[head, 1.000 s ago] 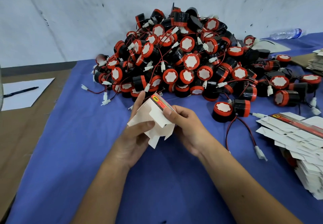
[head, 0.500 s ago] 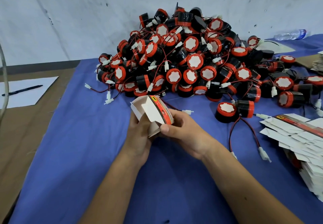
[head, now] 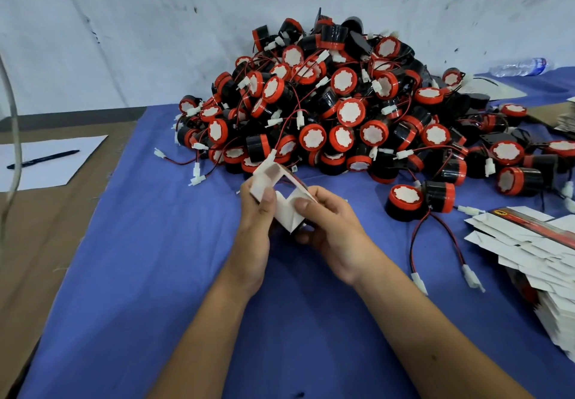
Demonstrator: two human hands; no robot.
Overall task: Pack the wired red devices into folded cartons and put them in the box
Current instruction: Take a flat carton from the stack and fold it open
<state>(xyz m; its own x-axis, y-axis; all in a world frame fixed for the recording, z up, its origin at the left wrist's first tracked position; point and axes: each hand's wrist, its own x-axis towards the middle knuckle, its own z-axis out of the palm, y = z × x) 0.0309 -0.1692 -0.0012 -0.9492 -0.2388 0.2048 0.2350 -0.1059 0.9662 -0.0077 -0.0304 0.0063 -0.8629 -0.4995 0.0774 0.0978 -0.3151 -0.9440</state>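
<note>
A small white carton (head: 281,195) with a red and black printed side is half folded, its flaps sticking up and down. My left hand (head: 258,227) grips its left side with the thumb on a flap. My right hand (head: 329,227) pinches its right side, thumb on the lower flap. Behind them lies a big heap of red and black wired devices (head: 342,109) with white plugs. A pair of devices (head: 420,199) lies apart to the right of my hands, wires trailing toward me.
A stack of flat unfolded cartons (head: 535,249) sits at the right edge on the blue cloth (head: 155,274). A white sheet (head: 46,162) with a pen (head: 43,159) lies on brown cardboard at left. A plastic bottle (head: 519,67) lies far right by the wall.
The carton has been turned and opened between my hands, so its white inside and flaps now face me. The view has shifted slightly; the heap has not moved.
</note>
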